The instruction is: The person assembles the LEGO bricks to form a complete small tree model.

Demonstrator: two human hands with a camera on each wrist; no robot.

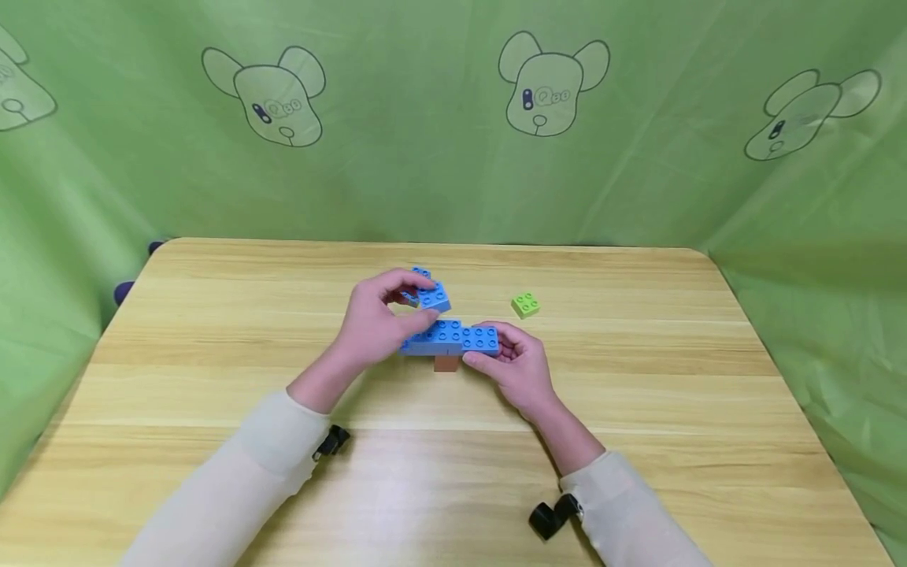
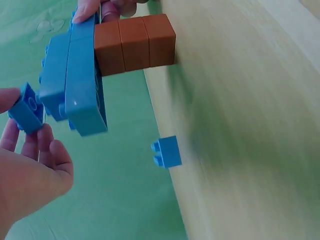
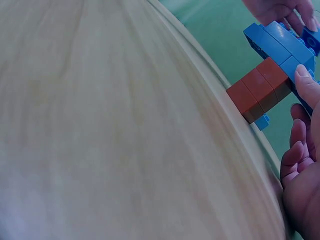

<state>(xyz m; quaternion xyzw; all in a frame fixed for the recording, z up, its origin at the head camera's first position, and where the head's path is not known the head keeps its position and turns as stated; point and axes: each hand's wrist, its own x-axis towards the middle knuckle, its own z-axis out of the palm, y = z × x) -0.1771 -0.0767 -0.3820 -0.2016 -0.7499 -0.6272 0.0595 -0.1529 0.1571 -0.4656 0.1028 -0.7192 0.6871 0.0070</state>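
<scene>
- Being pinched between the thumb and fingers of the left hand (image 1: 375, 319), a small blue brick (image 1: 434, 297) is held over the blue layer (image 1: 446, 339) of a brick build; whether the studs are touched cannot be told.
- The blue layer, made up of several bricks, is carried on a column of three brown bricks (image 2: 135, 45). Contact between the column's foot and the table (image 1: 638, 394) is not clearly shown.
- The layer's right end is gripped by the right hand (image 1: 520, 366), thumb on the near side, fingers behind.
- A green brick (image 1: 525, 305) is seen beyond the right hand; a spare blue brick (image 1: 421, 272) is seen behind the build.
- Handling: the bricks are judged light, stiff and not fragile; slipping may be caused by the smooth walls if only a corner is pinched.
- Hold: the small brick is best taken by two opposite side walls, so that studs and underside are left free.
- Support: the narrow column is overhung on both sides, so top-heaviness is likely; tipping could be caused by pressure on an unsupported end.
</scene>
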